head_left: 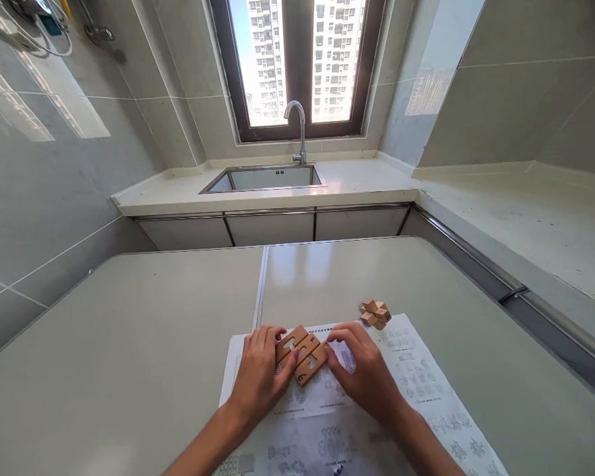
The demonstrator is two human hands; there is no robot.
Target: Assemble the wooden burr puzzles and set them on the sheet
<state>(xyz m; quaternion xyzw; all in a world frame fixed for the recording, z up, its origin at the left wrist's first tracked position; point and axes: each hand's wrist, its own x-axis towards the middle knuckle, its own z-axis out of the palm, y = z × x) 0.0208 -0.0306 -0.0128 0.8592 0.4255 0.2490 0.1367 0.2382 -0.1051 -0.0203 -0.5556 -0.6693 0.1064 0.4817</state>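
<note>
Three notched wooden puzzle pieces (pixel 310 342) lie side by side at a slant on a printed paper sheet (pixel 337 423). Dark marks like numerals show on the nearer ones. My left hand (pixel 260 370) is closed around their left ends, its thumb pressed on top and its fingers behind. At the right end of the row, my right hand (pixel 361 370) pinches the corner of a piece between thumb and index finger. Just beyond that hand sits an assembled wooden burr puzzle (pixel 375 314), touched by neither hand.
The sheet, covered with small diagrams and text, lies on a pale table (pixel 153 370) with a seam (pixel 260 284) running away from me. Beyond it stands a white counter (pixel 361 178) with a sink (pixel 218 181) and faucet (pixel 302 132) below a window. Another counter (pixel 550 225) runs along the right.
</note>
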